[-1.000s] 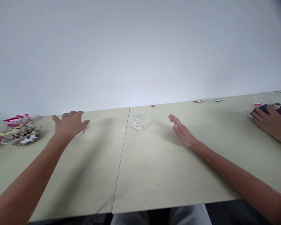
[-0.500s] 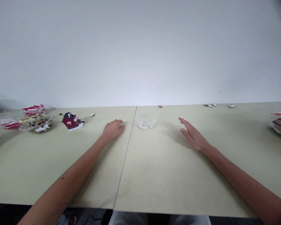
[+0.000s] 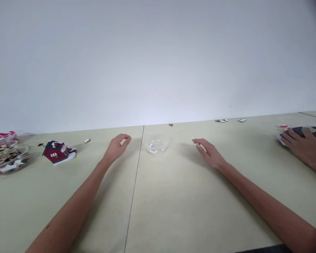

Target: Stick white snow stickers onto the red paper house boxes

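Note:
A clear round bowl point(image 3: 164, 142) stands near the middle of the table, with several small white pieces point(image 3: 152, 151) at its bottom. To the left of the bowl, my left hand point(image 3: 117, 147) is held above the tabletop with curled fingers; thumb and forefinger have a narrow gap between them and nothing visible in it. My right hand point(image 3: 208, 152) is on the bowl's other side, thumb apart from the bent fingers, holding nothing. Neither hand touches the bowl.
At the left sit a small red house point(image 3: 58, 153), a clear bowl of mixed pieces point(image 3: 12, 161) and red-and-white striped items point(image 3: 2, 137). Loose pieces point(image 3: 221, 121) lie along the wall. Another person's hands point(image 3: 305, 146) rest on a dark-and-white object at the right.
The view has turned to the right, so things appear shifted left. My left hand's fingers have curled toward the thumb, and the right hand's fingers have bent. The other person's hands show more fully.

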Demonstrator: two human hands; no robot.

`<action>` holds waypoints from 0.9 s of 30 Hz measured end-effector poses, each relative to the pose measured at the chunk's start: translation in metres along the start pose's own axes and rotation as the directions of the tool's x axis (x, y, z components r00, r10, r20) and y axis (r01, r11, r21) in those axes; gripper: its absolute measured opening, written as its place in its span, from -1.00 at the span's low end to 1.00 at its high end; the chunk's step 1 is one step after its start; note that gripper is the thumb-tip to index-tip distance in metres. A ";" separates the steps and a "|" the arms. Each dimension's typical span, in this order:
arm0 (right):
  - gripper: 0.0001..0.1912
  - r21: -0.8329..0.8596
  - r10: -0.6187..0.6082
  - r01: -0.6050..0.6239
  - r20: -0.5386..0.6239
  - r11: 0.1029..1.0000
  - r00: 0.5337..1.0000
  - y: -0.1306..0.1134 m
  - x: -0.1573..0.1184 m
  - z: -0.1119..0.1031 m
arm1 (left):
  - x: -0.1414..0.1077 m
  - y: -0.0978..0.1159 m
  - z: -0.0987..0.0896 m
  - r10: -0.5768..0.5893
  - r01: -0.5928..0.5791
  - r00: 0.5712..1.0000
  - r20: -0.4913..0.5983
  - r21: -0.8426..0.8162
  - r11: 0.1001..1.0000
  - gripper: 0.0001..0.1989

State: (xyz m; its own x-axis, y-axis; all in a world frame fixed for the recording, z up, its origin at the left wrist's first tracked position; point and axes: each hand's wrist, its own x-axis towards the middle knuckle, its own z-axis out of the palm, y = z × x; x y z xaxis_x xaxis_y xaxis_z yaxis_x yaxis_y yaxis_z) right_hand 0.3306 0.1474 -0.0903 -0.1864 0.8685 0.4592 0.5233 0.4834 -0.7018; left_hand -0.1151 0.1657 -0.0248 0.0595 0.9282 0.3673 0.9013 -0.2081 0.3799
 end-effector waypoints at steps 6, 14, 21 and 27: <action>-0.26 0.896 0.425 -0.237 0.060 0.375 0.903 -0.022 0.028 0.018 | 0.037 0.121 0.012 0.335 -0.308 0.826 0.453 -0.136 0.942 -0.65; -0.11 0.978 0.382 -0.186 0.209 -0.096 0.900 -0.019 0.033 0.034 | 0.082 0.150 0.070 0.105 -0.334 0.616 0.781 0.139 0.932 -0.71; -0.12 0.966 0.326 -0.210 0.152 0.151 0.933 -0.024 0.025 0.030 | 0.084 0.139 0.047 0.143 -0.262 0.769 0.624 0.103 0.960 -0.75; -0.15 0.952 0.305 -0.223 0.153 0.210 0.940 -0.042 0.025 0.037 | 0.040 0.201 0.022 0.277 -0.108 0.946 0.168 -0.643 0.758 -0.73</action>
State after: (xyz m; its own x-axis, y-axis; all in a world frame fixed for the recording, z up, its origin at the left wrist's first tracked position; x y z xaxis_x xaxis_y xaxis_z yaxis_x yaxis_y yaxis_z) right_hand 0.2727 0.1528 -0.0695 -0.1433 0.9805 0.1343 -0.6398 0.0118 -0.7685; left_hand 0.0781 0.1676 0.0473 0.3782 0.8724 0.3096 0.4013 -0.4559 0.7945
